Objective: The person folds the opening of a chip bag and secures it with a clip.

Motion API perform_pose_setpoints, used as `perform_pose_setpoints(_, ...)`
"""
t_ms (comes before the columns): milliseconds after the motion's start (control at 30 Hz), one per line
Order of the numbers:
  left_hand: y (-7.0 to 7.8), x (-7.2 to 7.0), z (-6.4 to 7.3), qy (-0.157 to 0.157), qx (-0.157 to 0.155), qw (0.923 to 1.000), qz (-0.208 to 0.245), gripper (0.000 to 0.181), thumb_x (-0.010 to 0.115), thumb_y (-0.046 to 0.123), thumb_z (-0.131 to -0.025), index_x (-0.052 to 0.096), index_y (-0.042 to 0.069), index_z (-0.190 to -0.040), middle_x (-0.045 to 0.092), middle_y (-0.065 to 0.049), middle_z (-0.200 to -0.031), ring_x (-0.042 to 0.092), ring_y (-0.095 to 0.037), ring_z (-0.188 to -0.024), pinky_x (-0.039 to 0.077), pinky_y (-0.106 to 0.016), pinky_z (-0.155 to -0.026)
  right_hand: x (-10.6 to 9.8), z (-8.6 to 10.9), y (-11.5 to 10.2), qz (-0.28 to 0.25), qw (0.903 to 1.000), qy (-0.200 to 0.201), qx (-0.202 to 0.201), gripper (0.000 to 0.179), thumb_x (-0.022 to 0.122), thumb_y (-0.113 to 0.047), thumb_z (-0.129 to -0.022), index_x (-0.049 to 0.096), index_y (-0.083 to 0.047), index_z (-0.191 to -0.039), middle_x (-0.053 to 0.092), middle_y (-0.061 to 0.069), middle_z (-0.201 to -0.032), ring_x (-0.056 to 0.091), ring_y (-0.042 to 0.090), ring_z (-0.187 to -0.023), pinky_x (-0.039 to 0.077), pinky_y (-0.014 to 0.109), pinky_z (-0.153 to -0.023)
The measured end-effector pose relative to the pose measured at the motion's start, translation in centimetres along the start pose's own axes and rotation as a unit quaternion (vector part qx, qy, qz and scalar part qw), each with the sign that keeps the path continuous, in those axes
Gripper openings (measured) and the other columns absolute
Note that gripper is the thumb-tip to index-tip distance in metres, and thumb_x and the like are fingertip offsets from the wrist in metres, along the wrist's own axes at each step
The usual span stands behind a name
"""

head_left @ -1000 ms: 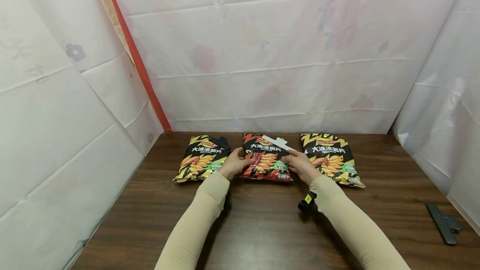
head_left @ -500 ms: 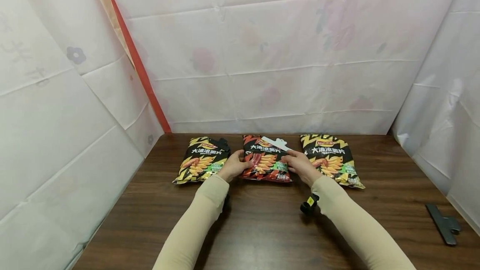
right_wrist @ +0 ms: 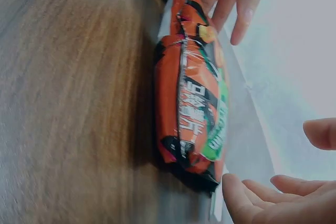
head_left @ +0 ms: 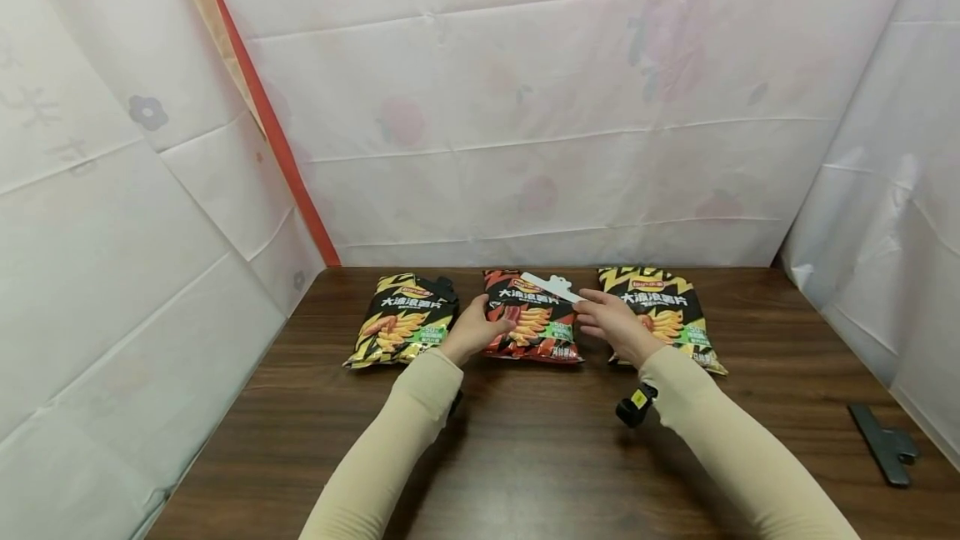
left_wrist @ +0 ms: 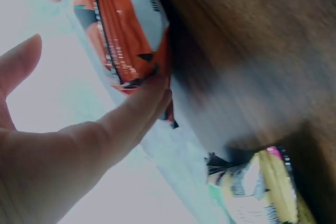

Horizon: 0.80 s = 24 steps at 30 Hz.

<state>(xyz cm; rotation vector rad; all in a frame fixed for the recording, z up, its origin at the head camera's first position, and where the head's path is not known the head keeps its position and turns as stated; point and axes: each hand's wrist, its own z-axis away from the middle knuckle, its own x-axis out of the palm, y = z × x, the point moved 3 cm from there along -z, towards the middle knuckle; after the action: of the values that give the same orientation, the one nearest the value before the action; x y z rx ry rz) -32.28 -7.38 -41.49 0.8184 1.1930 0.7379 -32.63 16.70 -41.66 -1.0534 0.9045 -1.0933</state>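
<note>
A red and black bag of potato chips (head_left: 531,325) lies at the back middle of the table, a white bag clip (head_left: 551,285) slanting across its top right corner. My left hand (head_left: 472,332) is at the bag's left edge; in the left wrist view its straight fingers (left_wrist: 126,114) touch the bag's end while the thumb stands apart. My right hand (head_left: 613,327) is off the bag's right side, fingers extended and holding nothing. In the right wrist view, its fingertips sit just beyond the red bag's (right_wrist: 194,103) corner, with a gap between thumb and fingers.
Yellow and black chip bags lie on both sides: the left one (head_left: 399,330) with a black clip (head_left: 441,287) at its top corner, the right one (head_left: 663,319) partly behind my right hand. Another black clip (head_left: 883,444) lies near the table's (head_left: 540,457) right edge.
My right hand has come away from the red bag, shifting slightly right with its fingers spreading. My left hand stays at the bag's left edge, and the bags have not visibly moved.
</note>
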Motion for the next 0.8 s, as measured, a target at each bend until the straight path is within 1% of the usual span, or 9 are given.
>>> perform_pose_setpoints(100, 0.6, 0.1, 0.3, 0.008, 0.000, 1.0000, -0.002, 0.083, 0.067, 0.030, -0.093, 0.019, 0.006, -0.157, 0.028, -0.021, -0.159, 0.032, -0.041, -0.144, 0.034, -0.058, -0.111, -0.6, 0.5, -0.5, 0.012, 0.9999, 0.000, -0.004, 0.062, 0.043, -0.019, -0.105, 0.013, -0.004, -0.157, 0.025, 0.025, -0.158, 0.034, 0.041, -0.142, 0.035, 0.049, -0.114)
perform_pose_setpoints(200, 1.4, 0.4, 0.6, 0.031, 0.016, 0.9994, -0.008, 0.082, 0.067, 0.028, -0.093, 0.020, 0.006, -0.156, 0.028, -0.021, -0.158, 0.031, -0.040, -0.144, 0.033, -0.058, -0.112, -1.5, 0.9, -0.8, 0.032, 0.9993, 0.002, -0.017, 0.064, 0.045, -0.022, -0.105, 0.012, -0.004, -0.158, 0.026, 0.025, -0.158, 0.035, 0.041, -0.142, 0.035, 0.048, -0.114)
perform_pose_setpoints(300, 2.3, 1.0, 0.9, 0.061, 0.049, 0.9969, -0.004, 0.080, 0.066, 0.026, -0.094, 0.021, 0.007, -0.156, 0.026, -0.020, -0.159, 0.029, -0.038, -0.145, 0.032, -0.056, -0.113, -2.7, 1.5, -1.0, 0.075, 0.9967, 0.014, -0.029, 0.067, 0.046, -0.028, -0.105, 0.012, -0.007, -0.158, 0.027, 0.025, -0.157, 0.036, 0.042, -0.141, 0.037, 0.051, -0.112)
perform_pose_setpoints(400, 2.9, 2.2, 1.4, 0.071, 0.080, 0.9941, 0.023, 0.078, 0.065, 0.025, -0.095, 0.020, 0.011, -0.157, 0.024, -0.017, -0.161, 0.031, -0.037, -0.144, 0.034, -0.055, -0.112, -4.1, 2.3, -1.3, 0.130, 0.9900, 0.030, -0.044, 0.068, 0.045, -0.033, -0.105, 0.012, -0.007, -0.158, 0.029, 0.027, -0.156, 0.037, 0.045, -0.139, 0.040, 0.053, -0.108)
perform_pose_setpoints(433, 3.1, 2.6, 1.5, 0.068, 0.089, 0.9931, 0.035, 0.077, 0.063, 0.024, -0.095, 0.020, 0.012, -0.157, 0.024, -0.016, -0.161, 0.039, -0.039, -0.139, 0.039, -0.055, -0.108, -4.6, 2.6, -1.4, 0.149, 0.9869, 0.037, -0.049, 0.068, 0.045, -0.033, -0.105, 0.012, -0.007, -0.158, 0.030, 0.027, -0.155, 0.038, 0.046, -0.138, 0.041, 0.053, -0.108)
perform_pose_setpoints(533, 3.6, 3.8, 2.0, 0.056, 0.106, 0.9912, 0.056, 0.076, 0.063, 0.026, -0.096, 0.020, 0.014, -0.157, 0.024, -0.013, -0.161, 0.042, -0.039, -0.137, 0.042, -0.054, -0.105, -6.2, 3.4, -1.5, 0.183, 0.9796, 0.053, -0.065, 0.067, 0.043, -0.033, -0.105, 0.012, -0.004, -0.157, 0.029, 0.029, -0.155, 0.036, 0.047, -0.138, 0.040, 0.054, -0.108)
perform_pose_setpoints(633, 4.1, 4.9, 2.2, 0.033, 0.120, 0.9898, 0.069, 0.075, 0.063, 0.029, -0.096, 0.021, 0.015, -0.157, 0.026, -0.011, -0.161, 0.041, -0.037, -0.138, 0.042, -0.054, -0.105, -7.8, 4.0, -1.4, 0.196, 0.9758, 0.068, -0.068, 0.067, 0.041, -0.032, -0.106, 0.010, -0.003, -0.157, 0.028, 0.030, -0.155, 0.035, 0.047, -0.139, 0.038, 0.055, -0.109)
perform_pose_setpoints(667, 4.3, 5.3, 2.3, 0.024, 0.128, 0.9888, 0.073, 0.075, 0.064, 0.029, -0.096, 0.022, 0.014, -0.157, 0.026, -0.012, -0.161, 0.034, -0.035, -0.144, 0.038, -0.052, -0.110, -8.3, 4.1, -1.4, 0.195, 0.9757, 0.072, -0.069, 0.068, 0.041, -0.032, -0.106, 0.009, -0.002, -0.157, 0.027, 0.031, -0.155, 0.034, 0.047, -0.139, 0.038, 0.056, -0.109)
perform_pose_setpoints(800, 4.9, 6.7, 2.5, -0.025, 0.147, 0.9830, 0.107, 0.075, 0.063, 0.028, -0.096, 0.022, 0.012, -0.156, 0.030, -0.015, -0.159, 0.033, -0.034, -0.145, 0.033, -0.050, -0.115, -10.1, 4.9, -0.9, 0.196, 0.9739, 0.094, -0.066, 0.069, 0.039, -0.034, -0.106, 0.006, -0.003, -0.158, 0.026, 0.032, -0.154, 0.034, 0.048, -0.138, 0.037, 0.057, -0.109)
